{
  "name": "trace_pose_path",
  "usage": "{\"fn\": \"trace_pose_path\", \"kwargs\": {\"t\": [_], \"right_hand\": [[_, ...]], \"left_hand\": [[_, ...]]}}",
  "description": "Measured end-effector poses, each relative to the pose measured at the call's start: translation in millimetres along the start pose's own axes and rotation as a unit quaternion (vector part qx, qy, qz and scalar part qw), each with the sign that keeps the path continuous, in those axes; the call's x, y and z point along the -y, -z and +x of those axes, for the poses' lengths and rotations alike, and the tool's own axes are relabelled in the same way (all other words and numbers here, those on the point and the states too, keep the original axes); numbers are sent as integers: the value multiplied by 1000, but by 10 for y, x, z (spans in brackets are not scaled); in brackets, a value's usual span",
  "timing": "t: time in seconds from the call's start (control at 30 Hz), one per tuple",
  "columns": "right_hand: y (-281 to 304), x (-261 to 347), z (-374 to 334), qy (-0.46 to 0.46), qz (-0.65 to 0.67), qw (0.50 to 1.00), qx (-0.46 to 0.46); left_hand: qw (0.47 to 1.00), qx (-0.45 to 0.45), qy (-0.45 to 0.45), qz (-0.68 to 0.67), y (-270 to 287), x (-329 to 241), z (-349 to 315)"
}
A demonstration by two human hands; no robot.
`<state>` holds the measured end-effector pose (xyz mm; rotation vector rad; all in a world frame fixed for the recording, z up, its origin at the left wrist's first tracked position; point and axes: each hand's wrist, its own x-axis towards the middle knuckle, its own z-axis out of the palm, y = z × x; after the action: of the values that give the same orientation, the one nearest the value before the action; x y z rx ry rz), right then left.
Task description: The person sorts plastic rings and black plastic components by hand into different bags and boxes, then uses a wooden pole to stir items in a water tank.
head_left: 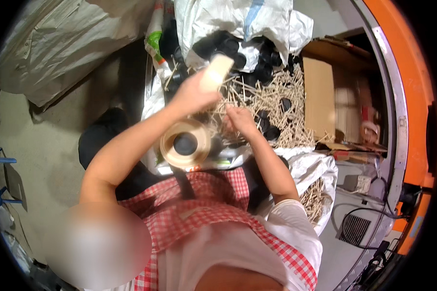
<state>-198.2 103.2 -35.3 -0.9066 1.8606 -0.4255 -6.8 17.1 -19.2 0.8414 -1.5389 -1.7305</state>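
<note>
My left hand [196, 96] is closed around a pale cream block-shaped piece [218, 70], blurred by motion, which it holds up over the far left part of the heap. My right hand [240, 120] is low over a heap of thin beige sticks [291, 89], its fingers drawn together; whatever they may grip is too small or hidden. Below the left wrist, a cream ring-shaped roll [205, 145] with a dark centre sits at the near edge of the heap. Black round cup-like parts [264, 72] lie at the far side, with a few among the sticks.
A white woven sack [228, 17] drapes over the far side. On the right stand an open cardboard box [319, 97], an orange machine frame [398, 58] and a grey cabinet with black cables [359, 225]. Another sack [325, 177] with sticks lies by my right elbow.
</note>
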Motion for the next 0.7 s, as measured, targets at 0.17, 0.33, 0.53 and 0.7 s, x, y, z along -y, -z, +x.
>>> {"fn": "trace_pose_path", "kwargs": {"t": [0.17,0.33,0.53,0.7], "right_hand": [[-361,-743,181,349,-74,934,-35],[-851,-887,119,136,381,886,226],[-969,-926,223,61,400,892,201],[-924,-763,31,13,369,905,211]], "left_hand": [[936,64,199,-282,286,33,-237],[946,82,146,278,388,711,-692],[846,-6,-217,487,32,201,-1135],[872,5,0,490,-192,245,-1787]]}}
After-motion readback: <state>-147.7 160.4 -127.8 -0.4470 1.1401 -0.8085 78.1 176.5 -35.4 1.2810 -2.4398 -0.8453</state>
